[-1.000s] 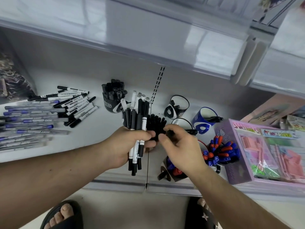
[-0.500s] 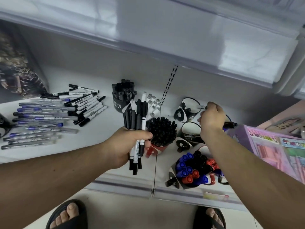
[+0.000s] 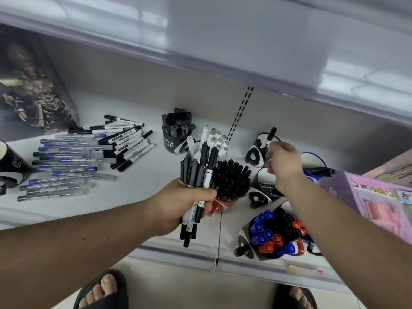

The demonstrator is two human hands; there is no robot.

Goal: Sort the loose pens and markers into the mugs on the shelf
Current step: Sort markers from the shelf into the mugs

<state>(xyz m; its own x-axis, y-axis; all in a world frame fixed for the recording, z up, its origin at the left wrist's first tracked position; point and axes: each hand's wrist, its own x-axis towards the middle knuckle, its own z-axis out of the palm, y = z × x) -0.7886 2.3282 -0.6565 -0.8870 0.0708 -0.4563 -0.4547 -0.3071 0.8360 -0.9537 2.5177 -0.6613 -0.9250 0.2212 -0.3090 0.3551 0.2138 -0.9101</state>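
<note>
A white shelf [image 3: 138, 190] is seen from above, with a second shelf overhanging it. A dark picture box [image 3: 33, 85] is stood at the shelf's left end against the back wall, and a lilac packaged box [image 3: 365, 204] is set at the right end. Loose blue-capped pens [image 3: 66, 166] are spread in rows over the left part of the shelf, and a heap of loose black-and-white markers [image 3: 129, 141] is laid just beside them, toward the back. A bundle of markers [image 3: 198, 181] is gripped upright in the left hand [image 3: 180, 206], fingers curled round it, over the front middle of the shelf. Just beside the bundle, a red mug [image 3: 219, 202] is packed full of black-capped pens. Behind these, a black mug [image 3: 174, 141] is filled with black markers, and white markers [image 3: 214, 139] are stood next to it. Near the front edge, a mug of blue, red and black markers [image 3: 274, 235] is placed. The right hand [image 3: 284, 161] is held over the right middle of the shelf, and a single black marker [image 3: 270, 133] is pinched at its fingertips above a black-and-white mug [image 3: 253, 155] near the back wall. A blue mug [image 3: 312, 172] is partly hidden behind the right forearm. A black mug with white lettering [image 3: 11, 166] is cut off at the left edge.
</note>
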